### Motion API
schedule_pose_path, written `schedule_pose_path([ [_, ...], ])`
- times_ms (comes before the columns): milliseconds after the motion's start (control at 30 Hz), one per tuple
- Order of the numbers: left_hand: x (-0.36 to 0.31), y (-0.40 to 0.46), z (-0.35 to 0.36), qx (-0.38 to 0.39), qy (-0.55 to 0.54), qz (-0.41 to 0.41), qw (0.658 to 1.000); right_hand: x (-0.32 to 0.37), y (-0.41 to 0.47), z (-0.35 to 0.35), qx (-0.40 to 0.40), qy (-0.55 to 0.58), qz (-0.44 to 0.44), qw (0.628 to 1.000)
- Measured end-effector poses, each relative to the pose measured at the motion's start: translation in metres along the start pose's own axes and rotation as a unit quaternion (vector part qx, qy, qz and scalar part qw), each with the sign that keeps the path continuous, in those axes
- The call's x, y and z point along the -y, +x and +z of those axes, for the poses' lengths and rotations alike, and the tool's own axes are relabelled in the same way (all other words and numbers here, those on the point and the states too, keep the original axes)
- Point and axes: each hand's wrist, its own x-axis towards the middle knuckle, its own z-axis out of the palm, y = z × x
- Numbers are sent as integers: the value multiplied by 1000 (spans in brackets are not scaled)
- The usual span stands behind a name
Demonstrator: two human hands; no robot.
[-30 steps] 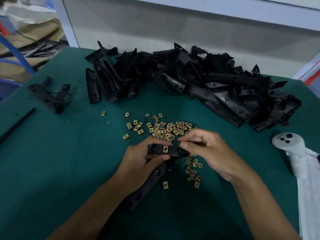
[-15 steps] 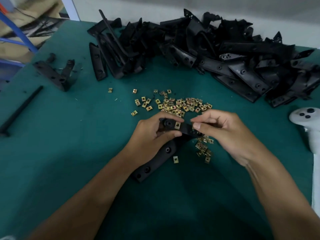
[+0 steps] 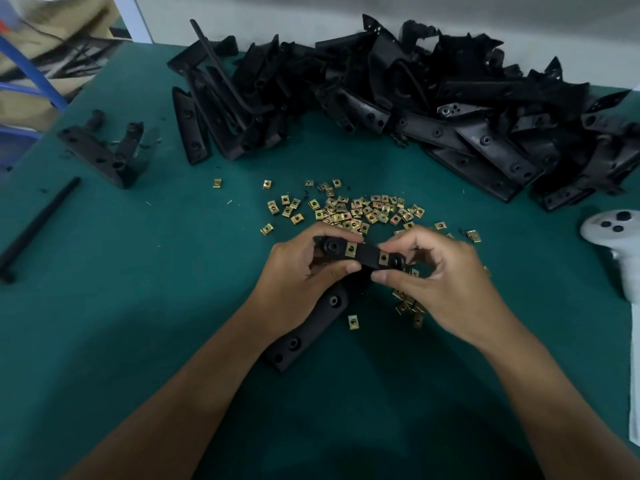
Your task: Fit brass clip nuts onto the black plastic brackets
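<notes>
An L-shaped black plastic bracket (image 3: 366, 253) is held between both hands just above the green mat. My left hand (image 3: 298, 275) grips its left end, thumb underneath. My right hand (image 3: 436, 271) pinches its right end between thumb and curled fingers. Two brass clip nuts sit on the upper arm, one (image 3: 350, 249) near the left and one (image 3: 383, 258) near the right. The bracket's long leg (image 3: 311, 327) slopes down-left to the mat. Loose brass clip nuts (image 3: 360, 209) lie scattered just beyond my hands, with a few more (image 3: 410, 306) under my right hand.
A big pile of black brackets (image 3: 398, 98) fills the back of the table. A separate bracket (image 3: 100, 154) and a black rod (image 3: 38, 223) lie at the left. A white controller (image 3: 613, 230) rests at the right edge on white cloth.
A second brass clip nut now sits on the bracket's right end, where my right hand was pushing. My right fingers have drawn back a little. The view has tilted down.
</notes>
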Motion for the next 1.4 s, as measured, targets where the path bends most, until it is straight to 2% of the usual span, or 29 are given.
schedule_pose_path([
  [133,0,-2,0,-8,-23,-12,1000,1,-1,0,-11,6,-12,1000],
  [233,-5,-5,1,-29,-67,-30,997,5,-5,-1,-54,4,-22,998],
  [433,-22,-14,15,-51,-81,-9,995,25,-32,-17,-101,-55,-74,991],
  [700,-64,-28,58,12,-3,61,998,51,-96,-58,-162,-124,-79,976],
  [900,-96,-44,122,132,12,119,984,57,-188,-99,-212,-173,-9,962],
  [1067,-117,-69,199,196,-42,168,965,66,-277,-128,-293,-223,64,928],
  [1267,-138,-102,284,291,-4,218,932,72,-376,-152,-336,-239,189,891],
  [1400,-150,-121,319,339,25,231,912,69,-416,-159,-343,-277,238,865],
])
